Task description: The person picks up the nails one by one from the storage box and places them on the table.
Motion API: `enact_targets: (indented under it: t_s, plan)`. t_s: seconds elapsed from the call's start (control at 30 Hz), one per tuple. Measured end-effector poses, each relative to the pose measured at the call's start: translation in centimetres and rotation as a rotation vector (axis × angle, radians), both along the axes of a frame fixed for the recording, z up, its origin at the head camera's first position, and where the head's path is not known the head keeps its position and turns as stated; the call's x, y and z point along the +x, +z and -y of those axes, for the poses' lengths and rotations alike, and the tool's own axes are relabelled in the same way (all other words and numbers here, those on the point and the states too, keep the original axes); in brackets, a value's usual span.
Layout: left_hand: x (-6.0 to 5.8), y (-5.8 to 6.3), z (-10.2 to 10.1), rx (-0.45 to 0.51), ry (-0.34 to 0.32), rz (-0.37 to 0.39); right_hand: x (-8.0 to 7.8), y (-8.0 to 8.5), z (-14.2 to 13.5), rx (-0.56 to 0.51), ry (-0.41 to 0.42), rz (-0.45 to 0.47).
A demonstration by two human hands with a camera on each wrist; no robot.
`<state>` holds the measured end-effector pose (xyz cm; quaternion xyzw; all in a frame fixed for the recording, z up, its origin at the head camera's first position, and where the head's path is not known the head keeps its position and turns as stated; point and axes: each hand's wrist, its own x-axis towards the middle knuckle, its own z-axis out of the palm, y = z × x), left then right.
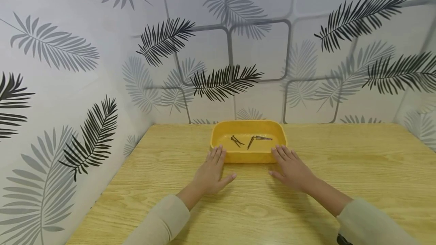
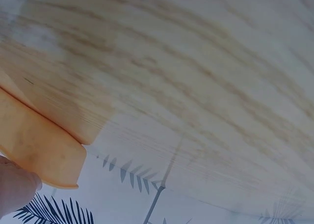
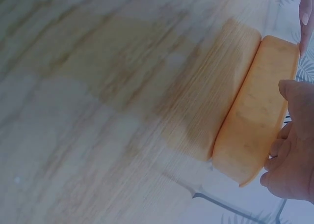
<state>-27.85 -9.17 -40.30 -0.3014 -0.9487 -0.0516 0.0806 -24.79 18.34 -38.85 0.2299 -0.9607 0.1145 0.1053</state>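
A shallow yellow plastic tray [image 1: 251,157] stands on the wooden table against the back. Inside it lie several thin, dark screws or nails [image 1: 237,141], some crossed at the left, others [image 1: 262,138] nearer the right. My left hand [image 1: 212,173] rests its straight fingertips on the front left corner of the rim, thumb spread inward. Mirroring it, my right hand [image 1: 293,170] touches the front right corner with extended fingers. The right wrist view shows the tray's outer wall [image 3: 250,111] beside that hand [image 3: 298,145]. A fingertip [image 2: 18,184] meets the rim in the left wrist view.
The wood-grained table [image 1: 340,162] reaches back to a wall [image 1: 259,56] patterned with leaves. Another leaf-patterned wall [image 1: 51,97] runs along the left side. Light sleeves [image 1: 163,218] cover both forearms, and something dark [image 1: 343,239] shows at the right cuff.
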Motion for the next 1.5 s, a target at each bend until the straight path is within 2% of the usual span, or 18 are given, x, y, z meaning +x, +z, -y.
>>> enact_targets:
  t_s: [0.63, 1.5]
  plan:
    - [0.5, -0.3, -0.4, 0.002, 0.005, -0.004, 0.6, -0.3, -0.2, -0.049, -0.014, 0.009]
    - [1.2, -0.3, -0.6, 0.007, -0.016, -0.026, 1.5, -0.3, -0.6, -0.025, -0.015, -0.015]
